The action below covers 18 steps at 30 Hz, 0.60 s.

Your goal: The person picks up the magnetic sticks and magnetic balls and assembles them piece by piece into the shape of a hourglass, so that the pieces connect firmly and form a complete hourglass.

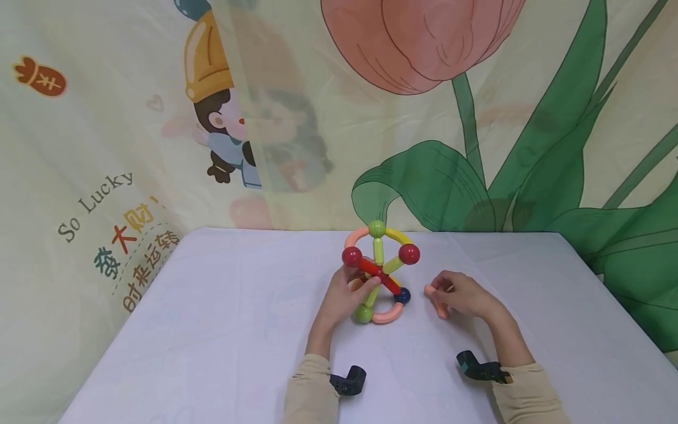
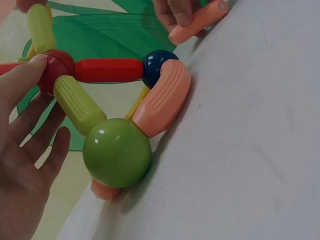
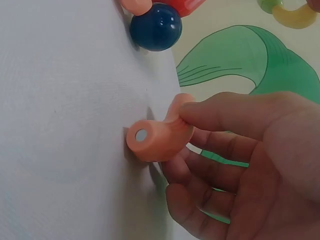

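A toy frame of coloured sticks and balls (image 1: pixel 378 274) stands on the white table (image 1: pixel 238 330). My left hand (image 1: pixel 360 287) holds it at its middle, thumb on the red stick (image 2: pixel 107 70) by a red ball (image 2: pixel 55 70), fingers (image 2: pixel 35 135) behind. At its foot a green ball (image 2: pixel 116 152) and a dark blue ball (image 2: pixel 157 67) are joined by a peach curved stick (image 2: pixel 162 100). To the right, my right hand (image 1: pixel 442 294) pinches a loose peach curved stick (image 3: pixel 157 137) between thumb and fingers, one end against the cloth, a short way from the blue ball (image 3: pixel 156 27).
A printed curtain (image 1: pixel 466 118) with a tulip and cartoon figure hangs right behind the table's far edge. Black wrist camera mounts (image 1: pixel 349 380) sit on both forearms near the front. The table's right edge (image 1: pixel 609 294) runs close to the green leaf print.
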Tool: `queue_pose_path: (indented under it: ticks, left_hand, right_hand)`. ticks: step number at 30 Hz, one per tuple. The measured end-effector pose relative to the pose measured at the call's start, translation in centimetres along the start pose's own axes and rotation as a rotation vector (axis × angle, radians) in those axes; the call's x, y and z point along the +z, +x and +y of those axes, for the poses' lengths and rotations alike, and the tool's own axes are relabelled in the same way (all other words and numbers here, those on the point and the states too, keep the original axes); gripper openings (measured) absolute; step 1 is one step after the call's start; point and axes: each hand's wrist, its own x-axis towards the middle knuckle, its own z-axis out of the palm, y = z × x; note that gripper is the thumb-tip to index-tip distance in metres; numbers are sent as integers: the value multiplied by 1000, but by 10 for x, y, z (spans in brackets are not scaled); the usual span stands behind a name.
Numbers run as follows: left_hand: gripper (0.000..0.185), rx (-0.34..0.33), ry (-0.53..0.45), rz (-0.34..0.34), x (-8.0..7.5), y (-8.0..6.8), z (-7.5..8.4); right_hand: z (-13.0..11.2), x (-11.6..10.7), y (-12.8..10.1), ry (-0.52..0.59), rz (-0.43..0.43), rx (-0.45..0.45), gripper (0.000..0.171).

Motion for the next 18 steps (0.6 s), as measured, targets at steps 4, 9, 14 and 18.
queue_pose_path:
  ticks: [4,9,14,18]
  left_hand:
    - [42,-17,1,10,2,1,0]
    - [44,-35,-7,23,5,2,0]
    - [50,-58,11,36,7,2,0]
    - [48,-48,36,45,8,1,1]
  right_hand:
    - [1,-1,0,23,4,-17,36]
    - [-1,-2,0,47,4,-62,35]
    - [-3,-3,1,66,11,-89,31]
    - [-3,-4,3,71,25,-115,32]
